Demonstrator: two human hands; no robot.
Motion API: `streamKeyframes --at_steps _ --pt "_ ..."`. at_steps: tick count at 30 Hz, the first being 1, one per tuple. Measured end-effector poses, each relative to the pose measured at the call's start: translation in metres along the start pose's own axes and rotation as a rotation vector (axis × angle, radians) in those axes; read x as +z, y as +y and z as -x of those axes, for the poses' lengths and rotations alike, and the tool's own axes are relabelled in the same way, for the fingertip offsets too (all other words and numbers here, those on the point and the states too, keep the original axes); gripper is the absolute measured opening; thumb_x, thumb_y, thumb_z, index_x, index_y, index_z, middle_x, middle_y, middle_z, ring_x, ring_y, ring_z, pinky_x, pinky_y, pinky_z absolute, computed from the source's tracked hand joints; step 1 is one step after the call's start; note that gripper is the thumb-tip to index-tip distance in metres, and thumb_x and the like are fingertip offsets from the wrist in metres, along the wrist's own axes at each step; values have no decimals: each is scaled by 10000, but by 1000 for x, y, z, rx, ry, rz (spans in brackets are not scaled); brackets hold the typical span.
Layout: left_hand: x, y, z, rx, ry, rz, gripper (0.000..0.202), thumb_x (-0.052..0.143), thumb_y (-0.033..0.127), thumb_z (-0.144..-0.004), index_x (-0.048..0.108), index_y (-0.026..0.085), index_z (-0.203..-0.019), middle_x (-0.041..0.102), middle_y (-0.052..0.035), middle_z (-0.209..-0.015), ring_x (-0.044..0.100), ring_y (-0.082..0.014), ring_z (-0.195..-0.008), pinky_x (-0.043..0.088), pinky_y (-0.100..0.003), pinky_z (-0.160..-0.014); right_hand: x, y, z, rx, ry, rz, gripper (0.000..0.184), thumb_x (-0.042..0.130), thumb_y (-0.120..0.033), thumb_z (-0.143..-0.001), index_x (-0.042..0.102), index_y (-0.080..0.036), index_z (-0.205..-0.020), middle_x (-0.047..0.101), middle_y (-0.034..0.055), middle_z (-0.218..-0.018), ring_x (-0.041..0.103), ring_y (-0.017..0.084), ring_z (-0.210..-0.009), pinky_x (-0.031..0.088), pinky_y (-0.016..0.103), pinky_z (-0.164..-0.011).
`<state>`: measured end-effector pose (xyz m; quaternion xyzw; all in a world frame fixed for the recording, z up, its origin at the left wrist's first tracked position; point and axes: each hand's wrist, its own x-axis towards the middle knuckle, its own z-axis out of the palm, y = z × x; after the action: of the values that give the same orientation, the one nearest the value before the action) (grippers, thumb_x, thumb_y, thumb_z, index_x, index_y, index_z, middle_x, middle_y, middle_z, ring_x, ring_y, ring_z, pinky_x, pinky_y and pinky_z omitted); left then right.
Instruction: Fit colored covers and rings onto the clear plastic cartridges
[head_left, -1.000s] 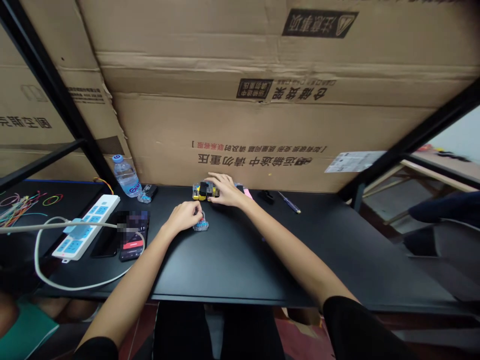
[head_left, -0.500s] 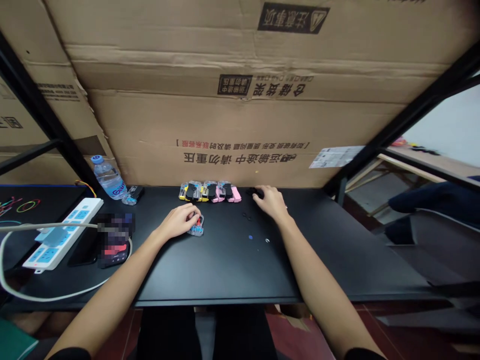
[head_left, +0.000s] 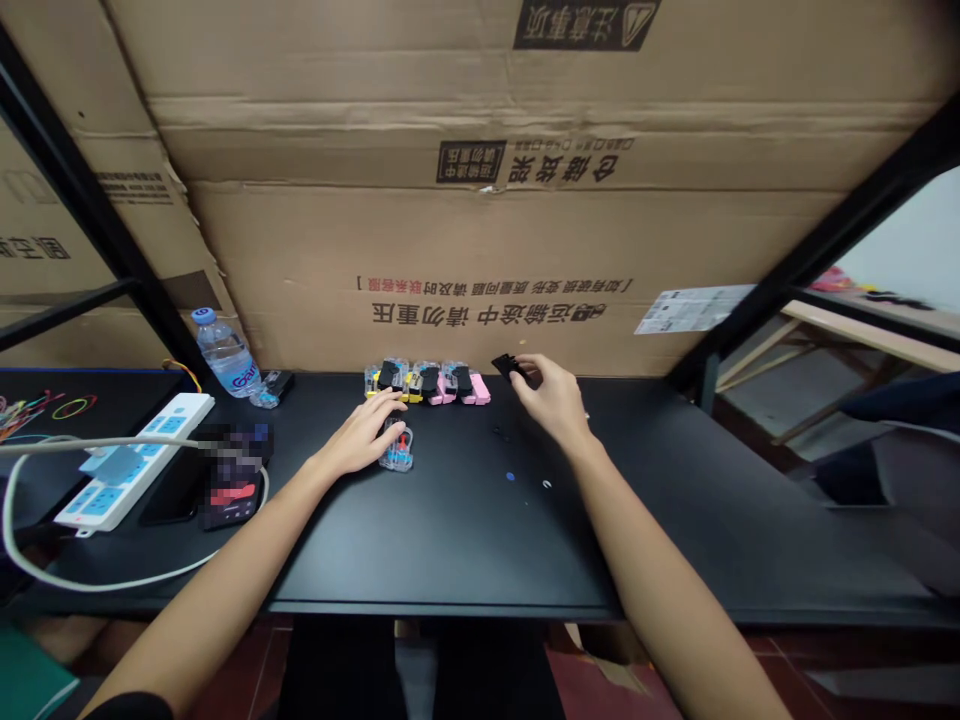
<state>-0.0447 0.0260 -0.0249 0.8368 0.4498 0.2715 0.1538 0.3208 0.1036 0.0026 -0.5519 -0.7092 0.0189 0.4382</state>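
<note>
My left hand [head_left: 367, 432] is open, fingers stretched out and apart, with the thumb at the edge of a small clear plastic case [head_left: 399, 449] that has red and blue parts inside. Whether the thumb presses on it, I cannot tell. Between the thumb and fingers of my right hand [head_left: 553, 398], a flat black plastic piece [head_left: 505, 365] is pinched and tilted up near the cardboard. A row of small clear cases with black tops lies between the hands, with yellow [head_left: 414, 390] and pink [head_left: 478, 389] parts; my left fingertips partly cover its left end.
A cardboard wall [head_left: 420, 240] closes off the back of the black table [head_left: 450, 540]. On the left are a water bottle [head_left: 227, 352], a white power strip [head_left: 142, 465], a cable and a phone [head_left: 232, 500]. A blue disc [head_left: 510, 477] and a white clip-like bit [head_left: 547, 484] lie to the right.
My right hand has raised the black piece off the table and tilted it. My left fingers have loosened from the clear case and stretched forward toward the row. The view has shifted slightly.
</note>
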Motion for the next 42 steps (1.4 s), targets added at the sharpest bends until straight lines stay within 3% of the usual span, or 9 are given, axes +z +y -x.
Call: streamKeyframes --at_steps 4,9,14,22,27,31,36,40,42 --pt "-4 3 -1 26 46 15 316 470 438 -1135 638 255 -1330 645 -91 -1514 544 -283 -1474 416 -507 -1248 11 -36 12 -52 -23 -318 327 707 -393 -933 728 -208 -1201 798 106 -1032 749 256 -902 627 434 -860" --pt "-1 3 -2 -20 88 53 301 529 414 -1104 658 228 -1303 710 -83 -1243 679 -256 -1165 528 -443 -1072 34 -77 42 -141 -380 -584 425 720 -399 -961 656 -244 -1351 751 84 -1076 731 226 -918 632 414 -838" --pt "8 1 -3 -4 95 139 209 600 366 -1045 712 194 -1086 633 -48 -1029 635 -169 -802 570 -337 -811 49 -87 57 -147 -507 -647 442 726 -390 -959 639 -250 -1369 735 93 -1110 736 237 -978 640 440 -889" --pt "9 16 -5 -33 91 335 423 689 320 -948 644 198 -1351 741 -97 -1258 713 -250 -1083 575 -378 -940 54 -87 62 -85 -546 -704 482 758 -431 -945 622 -241 -1367 723 86 -1105 741 226 -956 648 432 -889" --pt "6 27 -5 -123 63 513 415 714 493 -963 716 202 -1258 787 -66 -1155 732 -233 -961 584 -375 -919 51 -96 63 -63 -610 -734 472 738 -471 -963 622 -245 -1361 743 72 -1050 749 220 -916 635 421 -887" --pt "7 25 -7 -171 80 559 434 734 542 -946 752 199 -1212 791 -62 -1119 719 -229 -931 573 -370 -904 15 -81 36 -106 -654 -459 387 674 -516 -996 729 -232 -1254 782 62 -985 734 222 -892 585 382 -869" --pt "11 20 -9 -189 143 527 437 711 560 -965 755 206 -1218 776 -60 -1069 708 -236 -931 556 -389 -914 -37 -25 0 52 -612 -2 291 706 -480 -940 775 -198 -958 772 66 -852 682 215 -764 518 336 -728" --pt "14 18 -10 -175 172 539 407 713 539 -969 745 212 -1208 782 -69 -1131 724 -246 -994 559 -407 -967 -34 11 -2 311 -902 -11 387 914 -478 -746 735 -195 -940 757 45 -801 682 183 -673 545 305 -626" --pt "14 17 -11 -179 168 554 409 718 543 -968 744 214 -1209 784 -71 -1146 731 -245 -997 565 -406 -964 -22 20 3 364 -951 -67 436 964 -489 -684 724 -195 -896 740 33 -750 671 169 -602 558 299 -561"
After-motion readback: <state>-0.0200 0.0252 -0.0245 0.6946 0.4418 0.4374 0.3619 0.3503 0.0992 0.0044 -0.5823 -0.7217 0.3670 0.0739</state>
